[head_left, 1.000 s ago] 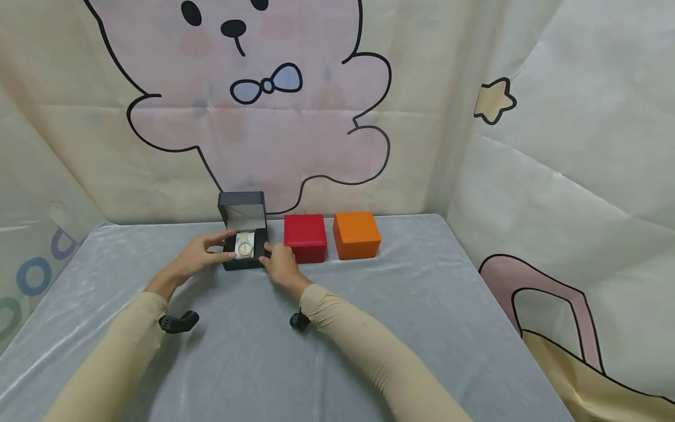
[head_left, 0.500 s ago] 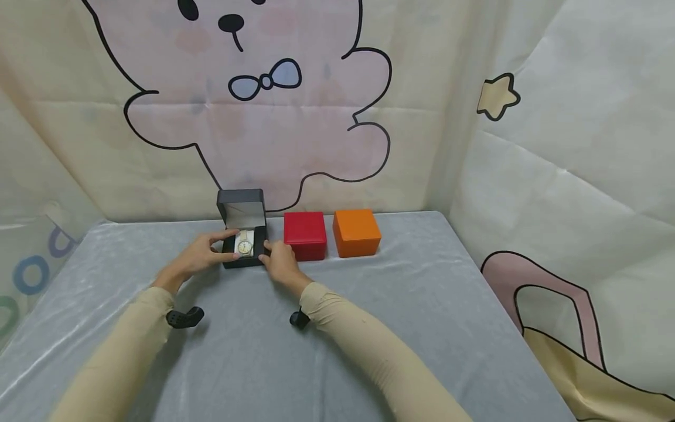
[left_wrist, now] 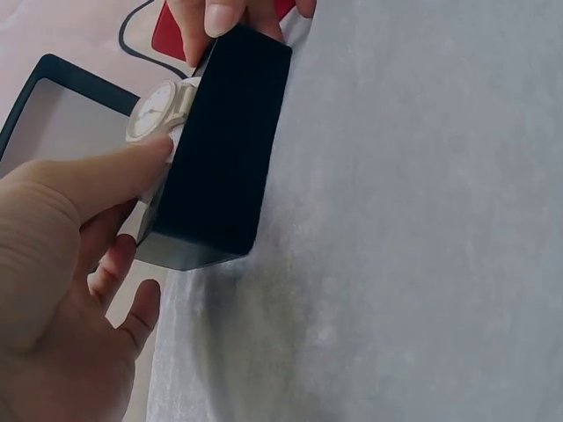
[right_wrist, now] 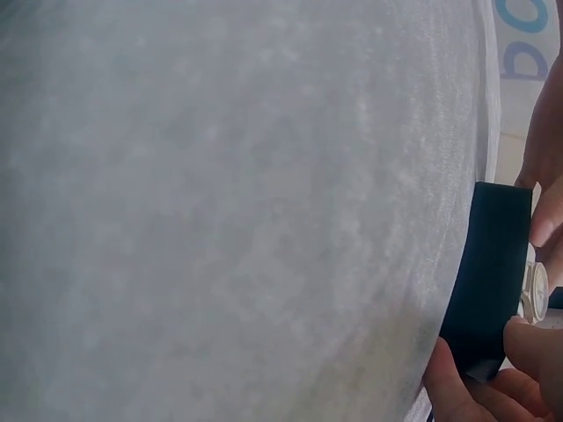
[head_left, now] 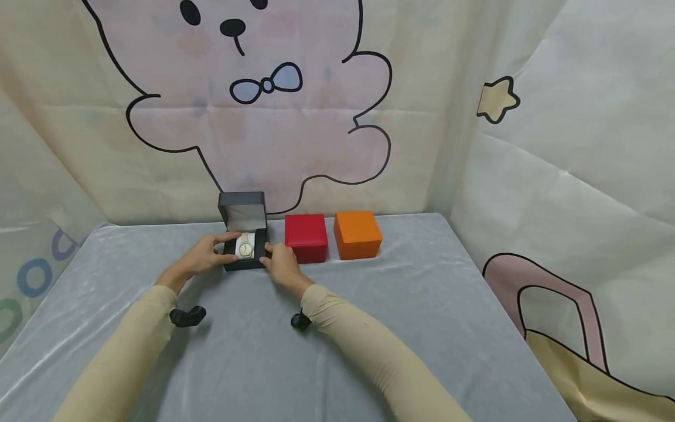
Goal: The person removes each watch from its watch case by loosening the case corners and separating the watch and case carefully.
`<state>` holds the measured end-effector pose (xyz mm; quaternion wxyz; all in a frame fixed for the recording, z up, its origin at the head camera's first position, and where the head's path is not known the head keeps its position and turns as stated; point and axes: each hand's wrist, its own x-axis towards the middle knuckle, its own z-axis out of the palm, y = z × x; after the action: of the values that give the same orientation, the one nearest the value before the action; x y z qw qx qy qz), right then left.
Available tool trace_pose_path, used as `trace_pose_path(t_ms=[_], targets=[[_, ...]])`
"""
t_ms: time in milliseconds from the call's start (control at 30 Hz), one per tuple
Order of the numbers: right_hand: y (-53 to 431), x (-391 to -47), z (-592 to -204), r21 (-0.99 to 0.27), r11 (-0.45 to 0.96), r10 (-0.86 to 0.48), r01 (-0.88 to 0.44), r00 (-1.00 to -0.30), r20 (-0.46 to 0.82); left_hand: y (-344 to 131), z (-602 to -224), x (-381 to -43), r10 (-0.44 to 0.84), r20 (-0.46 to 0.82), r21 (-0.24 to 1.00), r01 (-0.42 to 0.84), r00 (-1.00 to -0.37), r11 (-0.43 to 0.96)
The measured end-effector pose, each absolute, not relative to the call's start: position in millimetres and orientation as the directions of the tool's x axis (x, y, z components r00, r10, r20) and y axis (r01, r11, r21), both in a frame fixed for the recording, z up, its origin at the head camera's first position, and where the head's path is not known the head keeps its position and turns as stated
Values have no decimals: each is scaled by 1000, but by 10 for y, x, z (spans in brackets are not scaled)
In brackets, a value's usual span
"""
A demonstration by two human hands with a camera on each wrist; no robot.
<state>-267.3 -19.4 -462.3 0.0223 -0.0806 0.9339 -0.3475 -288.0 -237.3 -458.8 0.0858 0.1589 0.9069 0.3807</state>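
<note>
An open dark watch box point(head_left: 245, 265) stands at the back of the table, its lid tipped up behind. Inside, a pale-strapped watch point(head_left: 245, 249) sits round a white cushion. My left hand point(head_left: 203, 256) reaches in from the left, thumb and a finger pinching the cushioned watch at its two ends. In the left wrist view the thumb point(left_wrist: 132, 171) lies right beside the watch case, with the other fingers partly hidden. My right hand point(head_left: 283, 264) grips the box's right front corner; in the right wrist view its thumb point(right_wrist: 532, 345) is at the top edge and fingers lie below.
Right of the watch box stand a closed red box point(head_left: 306, 237) and a closed orange box point(head_left: 357, 234). A grey cloth covers the table point(head_left: 253, 351). A printed curtain point(head_left: 295, 140) hangs close behind the boxes.
My left wrist and forearm have shifted slightly to the right, with the fingers still at the watch. The right hand and the boxes keep their places.
</note>
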Motion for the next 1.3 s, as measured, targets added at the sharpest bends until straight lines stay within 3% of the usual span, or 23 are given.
trace_pose_path(t_ms=[400, 1033, 1300], targets=[[-207, -2677, -4634, -661, 738, -160, -138, -987, 28, -2383, -4582, -2939, 400, 52, 649, 335, -915, 683], [-190, -2690, -4642, -656, 739, -172, -152, -985, 35, -2376, -4579, -3002, 407, -14, 629, 308, -913, 714], [-185, -2693, -4647, -643, 750, -176, -156, -984, 34, -2324, -4554, -3030, 358, -102, 643, 213, -928, 736]])
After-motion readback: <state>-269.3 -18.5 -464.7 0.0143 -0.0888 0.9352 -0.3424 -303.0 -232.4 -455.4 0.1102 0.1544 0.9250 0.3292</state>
